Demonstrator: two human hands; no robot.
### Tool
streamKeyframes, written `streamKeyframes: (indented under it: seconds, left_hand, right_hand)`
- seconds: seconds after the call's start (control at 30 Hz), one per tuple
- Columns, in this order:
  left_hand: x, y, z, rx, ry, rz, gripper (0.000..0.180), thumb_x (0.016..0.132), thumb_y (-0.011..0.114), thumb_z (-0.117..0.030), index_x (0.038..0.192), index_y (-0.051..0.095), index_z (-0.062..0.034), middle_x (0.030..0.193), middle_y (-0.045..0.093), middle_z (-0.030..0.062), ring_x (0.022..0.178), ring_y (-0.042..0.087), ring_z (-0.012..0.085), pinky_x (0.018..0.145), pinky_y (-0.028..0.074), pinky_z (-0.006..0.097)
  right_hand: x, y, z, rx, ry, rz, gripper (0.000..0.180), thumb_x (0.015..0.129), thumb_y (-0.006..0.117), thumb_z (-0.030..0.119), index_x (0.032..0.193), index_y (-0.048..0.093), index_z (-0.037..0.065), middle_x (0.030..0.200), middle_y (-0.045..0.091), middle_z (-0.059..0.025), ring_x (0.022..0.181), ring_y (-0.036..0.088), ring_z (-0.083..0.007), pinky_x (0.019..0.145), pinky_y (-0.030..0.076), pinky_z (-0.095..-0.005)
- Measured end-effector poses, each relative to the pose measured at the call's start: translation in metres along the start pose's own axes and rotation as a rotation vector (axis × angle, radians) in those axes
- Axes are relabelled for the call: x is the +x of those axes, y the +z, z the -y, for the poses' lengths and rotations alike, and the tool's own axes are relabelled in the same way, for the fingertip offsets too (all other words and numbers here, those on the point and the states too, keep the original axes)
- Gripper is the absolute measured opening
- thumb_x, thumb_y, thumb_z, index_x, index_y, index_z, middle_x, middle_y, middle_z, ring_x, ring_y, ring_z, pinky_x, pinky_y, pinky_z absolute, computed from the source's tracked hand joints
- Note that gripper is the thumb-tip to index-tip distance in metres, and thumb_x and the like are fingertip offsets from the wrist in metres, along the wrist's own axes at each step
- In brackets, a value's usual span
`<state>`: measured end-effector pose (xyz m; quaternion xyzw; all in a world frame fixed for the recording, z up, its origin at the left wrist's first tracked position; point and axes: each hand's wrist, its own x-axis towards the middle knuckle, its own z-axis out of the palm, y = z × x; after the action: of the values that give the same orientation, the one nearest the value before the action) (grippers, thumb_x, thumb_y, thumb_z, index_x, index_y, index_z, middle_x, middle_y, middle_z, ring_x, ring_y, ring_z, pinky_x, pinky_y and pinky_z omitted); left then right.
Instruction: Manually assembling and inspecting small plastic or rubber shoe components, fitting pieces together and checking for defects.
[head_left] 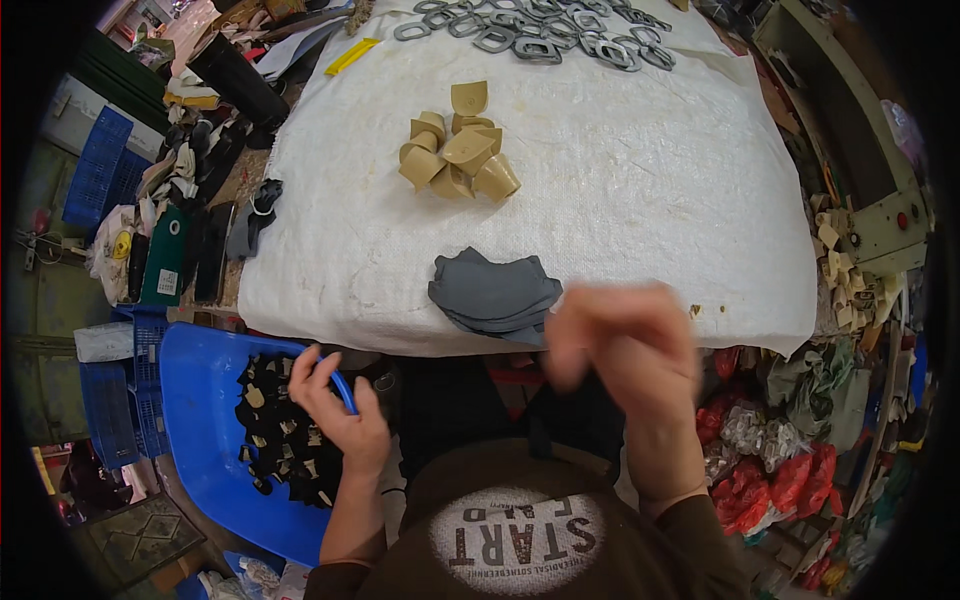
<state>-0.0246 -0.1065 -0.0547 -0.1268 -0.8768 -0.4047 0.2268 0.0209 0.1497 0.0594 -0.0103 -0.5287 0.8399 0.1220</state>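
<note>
My left hand (345,415) is over the right rim of a blue plastic basin (190,440). Its fingers and thumb are apart, with the blue rim showing between them; whether they touch it, I cannot tell. Many small black pieces (285,430) with tan patches lie in the basin. Blurred by motion, my right hand (640,350) hangs by the table's near edge, fingers bent. I cannot make out anything in it. Just left of it is a stack of flat dark grey cut pieces (495,290). Farther back sits a pile of curved tan shell-shaped pieces (465,150).
White woven sheeting (640,200) covers the table. Grey ring-shaped pieces (540,30) lie at its far end, near a yellow strip (350,57). A dark grey bundle (255,215) rests at the left edge. Red and clear plastic bags (770,480) crowd the floor at right.
</note>
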Motion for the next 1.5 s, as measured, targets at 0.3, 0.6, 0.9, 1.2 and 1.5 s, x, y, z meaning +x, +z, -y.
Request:
streamKeyframes:
  seconds: [0.3, 0.6, 0.9, 1.2, 1.5]
  left_hand:
    - [0.021, 0.048, -0.051, -0.335, 0.255, 0.27, 0.018, 0.071, 0.058, 0.004, 0.088, 0.06, -0.0004, 0.09, 0.057, 0.0133, 0.086, 0.055, 0.0297, 0.079, 0.043, 0.037]
    - [0.025, 0.079, -0.06, -0.297, 0.522, 0.307, 0.023, 0.069, 0.061, 0.002, 0.091, 0.062, -0.0012, 0.095, 0.06, 0.0102, 0.093, 0.057, 0.0288, 0.082, 0.045, 0.04]
    - [0.021, 0.093, -0.052, -0.26, 0.399, 0.301, 0.031, 0.068, 0.061, 0.007, 0.099, 0.06, 0.001, 0.096, 0.057, 0.0131, 0.093, 0.055, 0.0293, 0.086, 0.044, 0.038]
    - [0.048, 0.076, -0.076, -0.754, -0.031, 0.443, 0.026, 0.092, 0.046, -0.018, 0.101, 0.055, 0.0042, 0.095, 0.058, 0.019, 0.086, 0.056, 0.0224, 0.075, 0.046, 0.034]
    - [0.052, 0.078, -0.064, -1.31, -0.612, 0.389, 0.036, 0.099, 0.031, -0.025, 0.101, 0.054, 0.0019, 0.083, 0.061, 0.0119, 0.073, 0.056, 0.0183, 0.065, 0.044, 0.03]
  right_hand:
    - [0.039, -0.044, -0.096, -1.368, -0.274, 0.283, 0.013, 0.072, 0.065, 0.004, 0.085, 0.06, 0.004, 0.092, 0.053, -0.009, 0.087, 0.049, -0.0285, 0.076, 0.041, -0.0361]
    - [0.049, -0.055, -0.106, -1.141, -0.185, 0.203, 0.004, 0.078, 0.058, 0.007, 0.08, 0.056, 0.005, 0.093, 0.052, -0.0096, 0.09, 0.045, -0.0284, 0.08, 0.037, -0.0345]
    - [0.043, -0.07, -0.083, -0.368, -0.062, -0.301, 0.005, 0.088, 0.054, 0.009, 0.088, 0.056, 0.004, 0.087, 0.051, -0.0004, 0.077, 0.046, -0.0087, 0.069, 0.039, -0.0236]
    - [0.045, -0.037, -0.062, -1.092, -0.489, 0.256, 0.016, 0.077, 0.064, 0.005, 0.092, 0.056, 0.004, 0.1, 0.051, -0.0126, 0.093, 0.048, -0.0297, 0.082, 0.041, -0.0362]
    - [0.117, -0.063, -0.112, -1.296, -0.435, -0.162, 0.053, 0.068, 0.078, 0.017, 0.112, 0.052, 0.001, 0.098, 0.056, -0.0132, 0.087, 0.057, -0.0244, 0.075, 0.047, -0.0344]
